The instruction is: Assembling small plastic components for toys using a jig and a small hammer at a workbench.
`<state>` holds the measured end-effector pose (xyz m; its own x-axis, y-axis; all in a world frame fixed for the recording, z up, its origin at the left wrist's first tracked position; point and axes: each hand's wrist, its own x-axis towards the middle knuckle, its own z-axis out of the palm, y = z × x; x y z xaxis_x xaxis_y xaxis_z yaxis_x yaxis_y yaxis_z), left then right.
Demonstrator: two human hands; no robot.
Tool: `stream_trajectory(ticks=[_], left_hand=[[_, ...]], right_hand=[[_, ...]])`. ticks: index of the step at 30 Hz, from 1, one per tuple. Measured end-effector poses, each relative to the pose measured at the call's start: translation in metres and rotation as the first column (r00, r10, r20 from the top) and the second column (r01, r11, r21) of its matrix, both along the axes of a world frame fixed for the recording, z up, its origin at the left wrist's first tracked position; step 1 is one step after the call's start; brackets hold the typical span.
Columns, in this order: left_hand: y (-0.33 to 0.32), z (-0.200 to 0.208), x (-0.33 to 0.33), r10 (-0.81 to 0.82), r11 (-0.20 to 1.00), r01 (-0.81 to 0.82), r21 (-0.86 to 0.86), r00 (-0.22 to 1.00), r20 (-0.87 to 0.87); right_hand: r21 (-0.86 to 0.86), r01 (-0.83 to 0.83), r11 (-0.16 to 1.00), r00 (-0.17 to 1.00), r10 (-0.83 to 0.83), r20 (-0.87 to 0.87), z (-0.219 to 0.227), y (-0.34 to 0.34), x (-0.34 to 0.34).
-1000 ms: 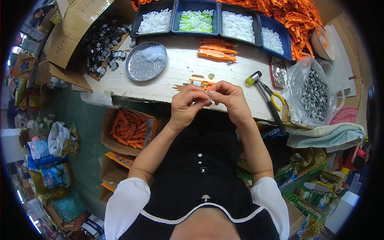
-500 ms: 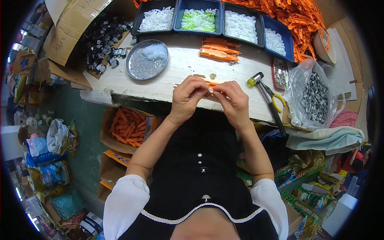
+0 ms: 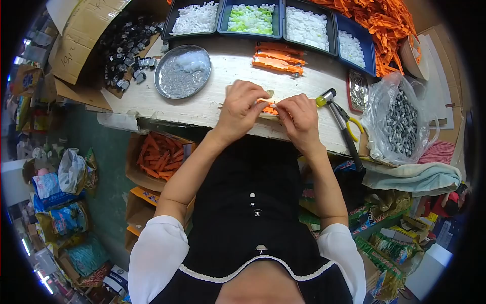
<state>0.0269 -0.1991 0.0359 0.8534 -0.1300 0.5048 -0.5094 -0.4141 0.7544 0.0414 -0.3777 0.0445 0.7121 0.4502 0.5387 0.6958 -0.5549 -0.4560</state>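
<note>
An orange plastic piece (image 3: 269, 108) lies at the front of the white worktable (image 3: 228, 66), between my two hands. My left hand (image 3: 240, 110) is closed over its left end, thumb and fingertips against it. At the other end, my right hand (image 3: 299, 117) has thumb and forefinger pinched together; whatever is between them is too small to make out. Just behind my fingers sits a small round translucent bit (image 3: 271, 93). Farther back, several assembled orange pieces (image 3: 277, 64) lie side by side in a row.
Along the back stand bins of small white parts (image 3: 306, 28) and green-white parts (image 3: 251, 20). A round metal dish (image 3: 169, 83) is at left. To the right lie a hammer (image 3: 340, 126), yellow-handled pliers (image 3: 358, 129), a red tray of pins (image 3: 357, 91) and a plastic bag of metal parts (image 3: 402, 124).
My fingertips, close together on a tiny white part before, have drawn apart. My left hand has shifted slightly up, with its fingers reaching over the orange piece, which now shows more.
</note>
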Motion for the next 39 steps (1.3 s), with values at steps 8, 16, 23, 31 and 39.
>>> stream_trajectory(ticks=[8,16,23,31,39], left_hand=[[0.008,-0.017,0.004,0.015,0.966,0.015,0.257,0.994,-0.113],[0.003,-0.013,0.009,0.001,0.938,0.036,0.344,0.994,-0.105],[0.005,-0.014,0.010,-0.020,0.917,0.060,0.395,0.994,-0.104],[0.005,0.005,0.020,-0.100,0.864,0.198,0.462,0.968,-0.228],[-0.019,0.047,0.064,-0.205,0.630,0.366,0.684,0.929,-0.308]], right_hand=[[-0.204,-0.008,0.979,1.000,0.008,-0.002,-0.009,0.006,0.001],[-0.132,-0.003,0.991,0.997,-0.007,-0.075,-0.009,0.003,-0.002],[-0.163,-0.040,0.986,0.997,0.030,-0.065,-0.013,0.002,-0.004],[-0.033,0.012,0.999,0.998,-0.014,-0.064,-0.010,-0.014,0.008],[-0.022,0.205,0.978,0.979,-0.206,-0.012,-0.001,-0.075,0.028]])
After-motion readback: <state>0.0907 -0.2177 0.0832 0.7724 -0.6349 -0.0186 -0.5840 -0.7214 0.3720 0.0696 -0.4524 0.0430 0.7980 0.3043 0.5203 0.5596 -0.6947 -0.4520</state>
